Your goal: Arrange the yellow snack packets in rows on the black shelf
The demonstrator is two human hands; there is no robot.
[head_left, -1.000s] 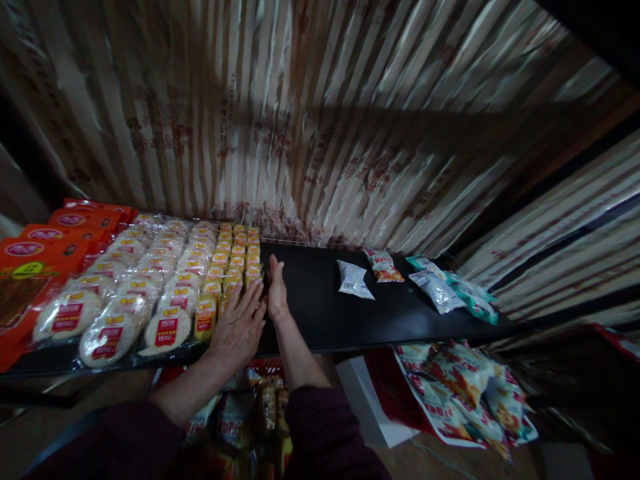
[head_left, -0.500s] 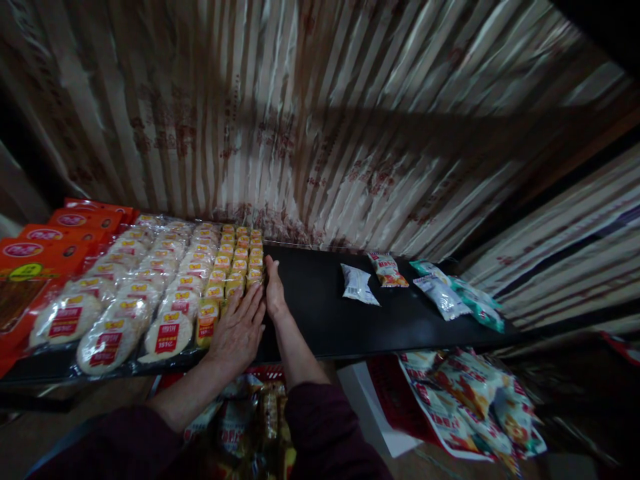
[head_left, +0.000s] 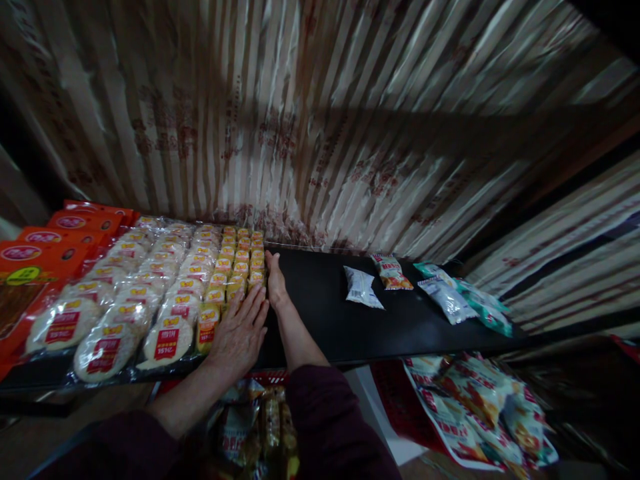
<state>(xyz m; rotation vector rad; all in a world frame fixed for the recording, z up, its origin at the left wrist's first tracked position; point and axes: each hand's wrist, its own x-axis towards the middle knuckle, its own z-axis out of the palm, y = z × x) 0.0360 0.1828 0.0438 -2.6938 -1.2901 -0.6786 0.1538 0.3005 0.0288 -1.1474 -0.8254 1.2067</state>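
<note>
On a black shelf (head_left: 320, 327), rows of small yellow packs (head_left: 242, 257) stand beside rows of round white crackers in clear wrap (head_left: 167, 341). My left hand (head_left: 240, 330) lies flat over the front of the yellow packs, fingers stretched out. Against the right side of the same packs, my right hand (head_left: 276, 280) stands on edge with its fingers extended. Neither hand is wrapped around anything. Orange-red packages (head_left: 30, 260) overlap at the far left of the shelf.
A silver packet (head_left: 363, 287), a red-and-white packet (head_left: 392, 272) and teal packets (head_left: 483, 307) lie on the right part of the shelf. Below are a basket of snacks (head_left: 240, 427) and more bags (head_left: 475, 400). Striped sheeting (head_left: 300, 133) hangs behind.
The view has shifted slightly, with the right-hand packets a little further right. Both hands keep nearly the same place at the yellow packs.
</note>
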